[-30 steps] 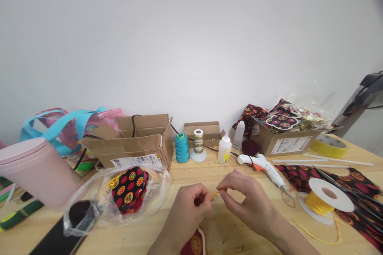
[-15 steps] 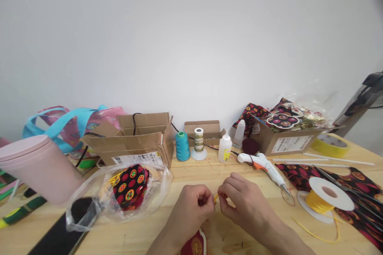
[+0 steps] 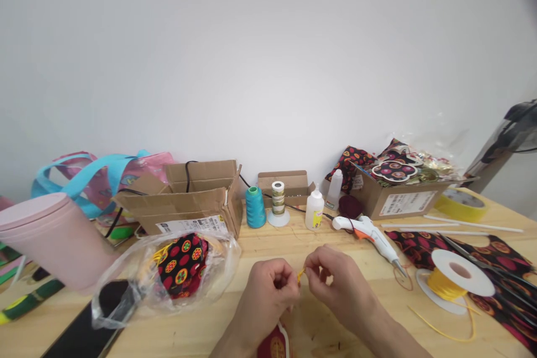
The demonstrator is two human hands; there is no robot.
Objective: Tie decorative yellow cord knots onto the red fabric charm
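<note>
Low in the middle of the head view, my left hand (image 3: 274, 285) pinches a short piece of yellow cord (image 3: 301, 274) between thumb and forefinger. My right hand (image 3: 335, 277) grips the same cord from the other side, its fingertips almost meeting the left ones. The cord looks looped or knotted, but the fingers hide most of it. Beneath my left wrist lies a dark red fabric piece (image 3: 274, 345) with a white edge and a gold motif, partly covered by the hand. Whether the cord joins it I cannot tell.
To the right lie a yellow cord spool (image 3: 447, 285), patterned fabric with scissors (image 3: 503, 274), and a glue gun (image 3: 371, 235). Bottles (image 3: 314, 210), a teal thread cone (image 3: 255, 208) and cardboard boxes (image 3: 184, 210) stand behind. A plastic bag (image 3: 218, 268) and pink tumbler (image 3: 54, 240) are left.
The right hand has tilted slightly and its fingers have opened a little around the cord. Both hands stay close together; the view has shifted slightly.
</note>
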